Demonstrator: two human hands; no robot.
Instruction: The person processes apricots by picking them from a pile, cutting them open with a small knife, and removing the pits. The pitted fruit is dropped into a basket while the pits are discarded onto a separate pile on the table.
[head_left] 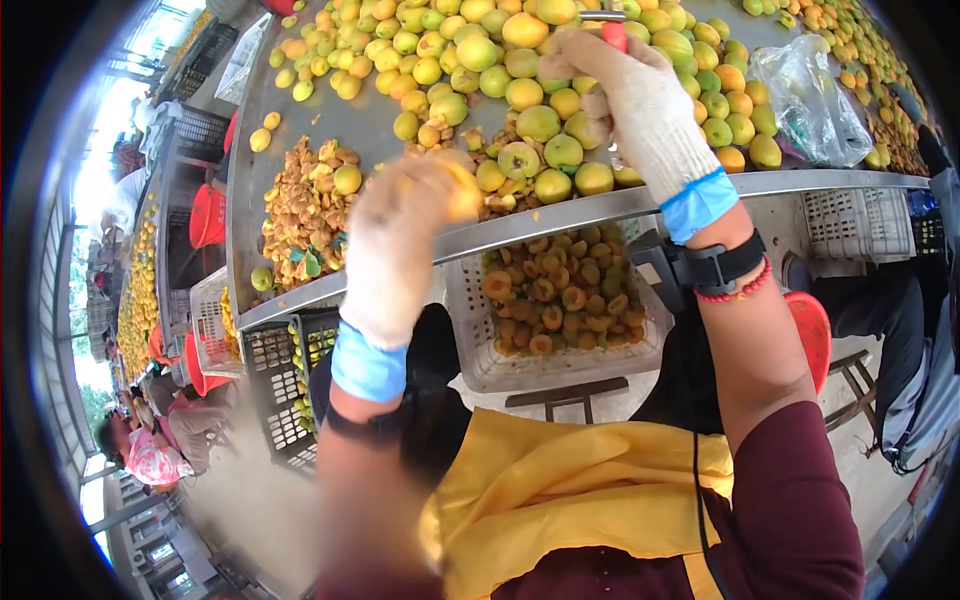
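Busy work over the near edge of a fruit-strewn counter [550,218]
At that edge the blurred left hand [395,230] curls its fingers around a yellow fruit [463,192]; farther in, the right hand [640,105] wraps its fingers about a red-handled tool [613,36].

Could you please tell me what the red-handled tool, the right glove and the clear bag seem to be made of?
Red-handled tool: handle probably smooth plastic, evenly coloured; crossbar likely metal, silvery. Right glove: matte, apparently knitted fabric, from its ribbed cuff; fibre unclear. Clear bag: glossy thin plastic film, judging by its see-through creases.
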